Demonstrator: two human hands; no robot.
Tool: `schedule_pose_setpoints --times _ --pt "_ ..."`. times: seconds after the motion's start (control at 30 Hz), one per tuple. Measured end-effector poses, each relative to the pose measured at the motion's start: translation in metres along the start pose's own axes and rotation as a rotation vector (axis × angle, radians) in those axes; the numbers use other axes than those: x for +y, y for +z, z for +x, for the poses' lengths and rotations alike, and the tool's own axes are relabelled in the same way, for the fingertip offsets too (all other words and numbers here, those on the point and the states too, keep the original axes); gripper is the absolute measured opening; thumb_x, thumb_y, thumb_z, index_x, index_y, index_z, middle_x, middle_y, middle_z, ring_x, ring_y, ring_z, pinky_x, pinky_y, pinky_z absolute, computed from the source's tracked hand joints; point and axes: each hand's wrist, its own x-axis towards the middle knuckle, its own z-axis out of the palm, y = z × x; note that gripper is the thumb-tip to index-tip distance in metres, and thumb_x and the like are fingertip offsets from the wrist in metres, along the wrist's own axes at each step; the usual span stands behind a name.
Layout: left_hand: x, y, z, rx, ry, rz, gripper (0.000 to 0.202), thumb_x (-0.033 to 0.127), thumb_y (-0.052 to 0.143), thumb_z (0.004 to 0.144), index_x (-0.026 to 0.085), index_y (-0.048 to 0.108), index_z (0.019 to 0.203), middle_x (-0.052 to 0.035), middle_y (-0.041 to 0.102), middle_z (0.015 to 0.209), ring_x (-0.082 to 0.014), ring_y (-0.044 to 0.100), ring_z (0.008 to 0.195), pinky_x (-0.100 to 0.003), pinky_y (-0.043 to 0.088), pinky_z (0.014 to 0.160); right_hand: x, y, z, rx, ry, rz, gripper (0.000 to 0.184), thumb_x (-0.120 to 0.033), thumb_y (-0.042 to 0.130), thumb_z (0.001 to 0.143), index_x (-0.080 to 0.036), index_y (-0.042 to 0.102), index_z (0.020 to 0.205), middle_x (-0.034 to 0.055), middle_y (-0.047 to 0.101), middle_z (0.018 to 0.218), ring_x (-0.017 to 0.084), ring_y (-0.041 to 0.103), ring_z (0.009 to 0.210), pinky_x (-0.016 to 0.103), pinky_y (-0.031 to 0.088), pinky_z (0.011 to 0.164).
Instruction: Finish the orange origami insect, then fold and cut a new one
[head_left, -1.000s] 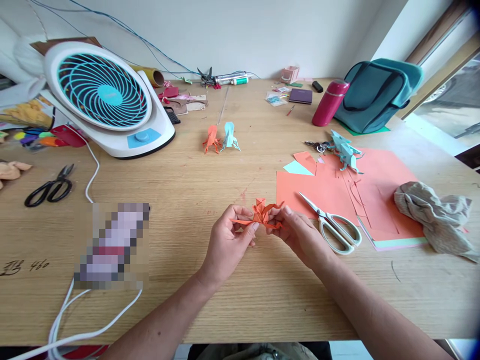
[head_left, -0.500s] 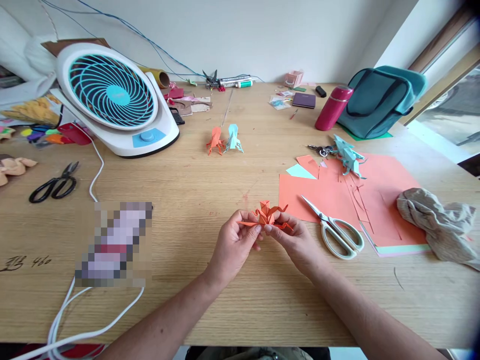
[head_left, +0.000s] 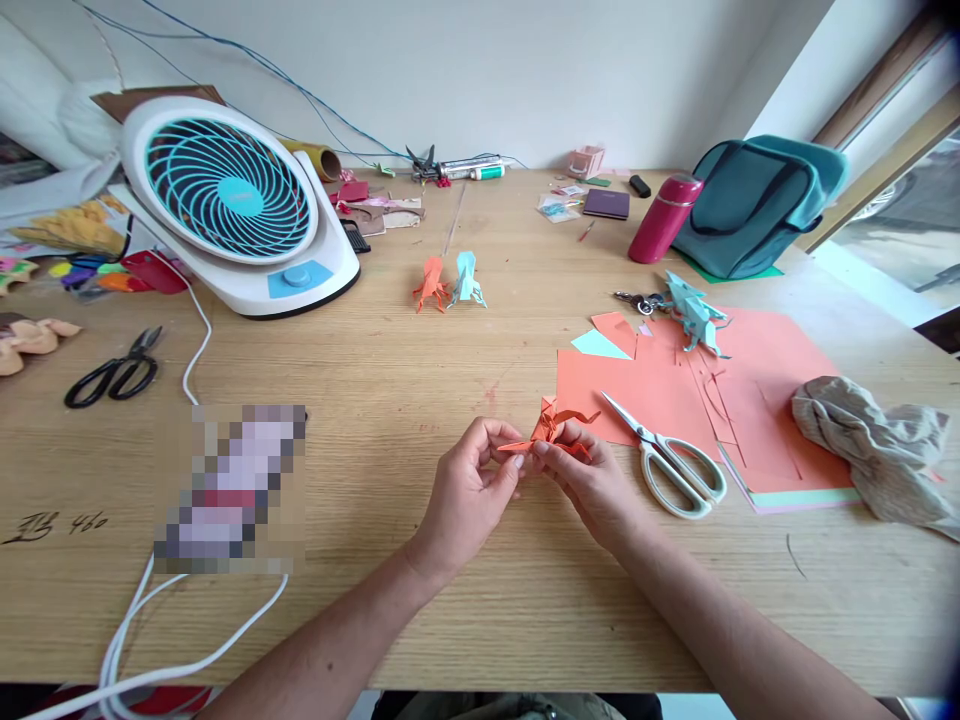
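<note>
An orange origami figure [head_left: 549, 424] with thin folded limbs is held just above the table. My left hand [head_left: 474, 487] pinches a pointed limb on its left side between thumb and fingers. On the other side, my right hand [head_left: 590, 477] grips the body and the right limbs, its thumb pressed near the centre. The fingers hide part of the lower folds. White-handled scissors [head_left: 667, 457] lie open just right of my right hand. Farther off stand two finished origami figures, an orange one [head_left: 431, 283] and a light blue one [head_left: 466, 278].
Orange paper sheets [head_left: 787, 400] lie at the right, bearing a light blue origami insect [head_left: 695, 312] and a grey cloth [head_left: 870, 440]. A pink bottle [head_left: 666, 218] and teal bag [head_left: 754, 210] stand behind. On the left are a fan [head_left: 240, 200], black scissors [head_left: 116, 370] and white cables [head_left: 199, 655].
The orange origami figure has shifted right and turned between my hands. My left thumb has moved off its centre toward the left limb, and my right hand keeps its grip.
</note>
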Motion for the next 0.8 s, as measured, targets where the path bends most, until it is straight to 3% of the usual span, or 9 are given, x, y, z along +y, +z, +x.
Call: schedule_pose_setpoints --times 0.33,0.8 --pt "0.009 -0.008 0.004 0.038 0.508 0.409 0.016 0.005 0.057 0.09 0.021 0.061 0.094 0.0004 0.064 0.088 -0.0088 0.061 0.077 -0.015 0.05 0.062 -0.003 -0.004 -0.003 -0.054 0.018 -0.007 0.029 -0.045 0.082 0.076 -0.02 0.067 0.078 -0.0022 0.058 0.072 0.012 0.05 0.072 0.027 0.038 0.071" --pt "0.009 -0.024 0.009 -0.068 0.786 0.79 0.014 0.009 0.06 0.092 0.021 0.059 0.1 -0.0054 0.065 0.104 -0.0152 0.065 0.092 -0.027 0.054 0.078 -0.008 0.003 -0.003 -0.079 0.111 0.033 0.039 -0.049 0.086 0.068 -0.018 0.063 0.073 -0.0027 0.056 0.068 0.012 0.047 0.069 0.028 0.037 0.071"
